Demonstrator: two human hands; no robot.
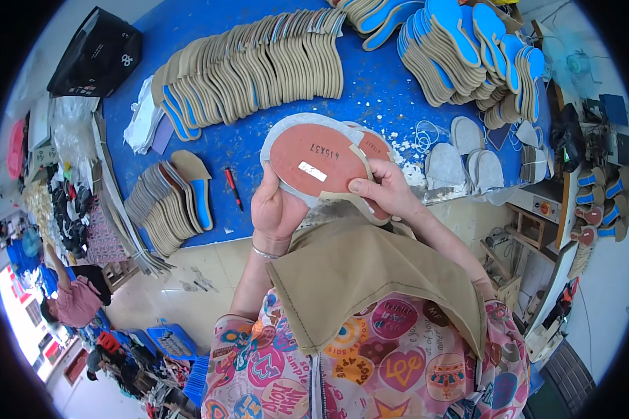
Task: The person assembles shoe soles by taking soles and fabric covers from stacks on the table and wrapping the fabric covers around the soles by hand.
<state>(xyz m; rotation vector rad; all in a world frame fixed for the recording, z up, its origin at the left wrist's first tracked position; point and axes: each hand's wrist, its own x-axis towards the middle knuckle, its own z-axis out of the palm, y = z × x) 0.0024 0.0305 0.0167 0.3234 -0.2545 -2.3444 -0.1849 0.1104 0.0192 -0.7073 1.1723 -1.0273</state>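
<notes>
In front of me I hold an insole (313, 155) with a reddish-brown face, a grey rim, a white label and dark handwriting. My left hand (276, 199) supports its left end, thumb up along the edge and fingers hidden behind it. My right hand (391, 188) pinches its right end, thumb on top. A second reddish-brown insole (374, 144) shows behind the first, by my right fingers. Beyond my hands, a long row of tan insoles (258, 77) stands on edge on the blue table (220, 143).
At the table's left lie a smaller row of insoles (168, 209) and a red-black pen (233, 188). Blue-faced insoles (447, 49) are heaped at the back right. Grey pads (461, 164) lie at the right edge. A black bag (94, 52) sits back left; another person (80, 300) is far left.
</notes>
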